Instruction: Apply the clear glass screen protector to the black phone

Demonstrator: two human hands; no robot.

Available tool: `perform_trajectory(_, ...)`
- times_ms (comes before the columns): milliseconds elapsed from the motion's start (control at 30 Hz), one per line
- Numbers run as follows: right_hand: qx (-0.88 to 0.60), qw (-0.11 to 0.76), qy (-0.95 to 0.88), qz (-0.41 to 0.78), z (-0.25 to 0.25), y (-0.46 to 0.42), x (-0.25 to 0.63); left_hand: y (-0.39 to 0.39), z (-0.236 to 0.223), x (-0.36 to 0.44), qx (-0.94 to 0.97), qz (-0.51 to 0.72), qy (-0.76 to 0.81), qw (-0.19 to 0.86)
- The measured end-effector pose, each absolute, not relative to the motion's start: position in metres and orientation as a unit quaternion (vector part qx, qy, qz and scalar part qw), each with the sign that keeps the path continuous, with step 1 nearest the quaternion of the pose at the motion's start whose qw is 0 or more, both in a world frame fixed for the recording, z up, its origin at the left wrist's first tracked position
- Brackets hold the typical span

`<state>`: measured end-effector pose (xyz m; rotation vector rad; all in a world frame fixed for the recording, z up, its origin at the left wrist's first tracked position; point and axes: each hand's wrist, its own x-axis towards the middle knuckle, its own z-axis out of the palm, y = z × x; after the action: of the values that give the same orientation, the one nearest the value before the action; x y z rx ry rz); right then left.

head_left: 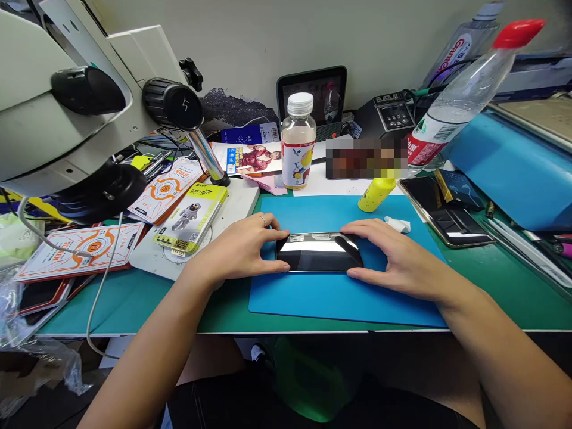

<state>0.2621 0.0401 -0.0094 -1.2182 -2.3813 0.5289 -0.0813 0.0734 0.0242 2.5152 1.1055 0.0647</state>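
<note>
A dark, glossy smartphone (318,255) lies sideways on the blue mat (348,298), its screen facing up and reflecting light. My left hand (243,247), with a ring on one finger, grips the phone's left end between thumb and fingers. At the opposite end, the thumb and fingers of my right hand (395,256) hold the right corners. Just behind my right hand are a crumpled white tissue (397,224) and a small yellow bottle (376,194), whose upper part is partly blurred out.
A microscope (102,113) overhangs the left side, above boxed screens (89,250) and a yellow battery box (192,217). A drink bottle (298,143) stands behind the mat. On the right are another phone (444,211), a tilted water bottle (460,107) and a blue case (513,161).
</note>
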Motion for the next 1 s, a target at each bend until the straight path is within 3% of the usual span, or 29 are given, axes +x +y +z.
perform_trajectory(1000,-0.44,0.204,-0.853,0.193,-0.0064,0.039,0.2602,0.0709,0.0248,-0.0787,0.906,0.033,0.386,0.172)
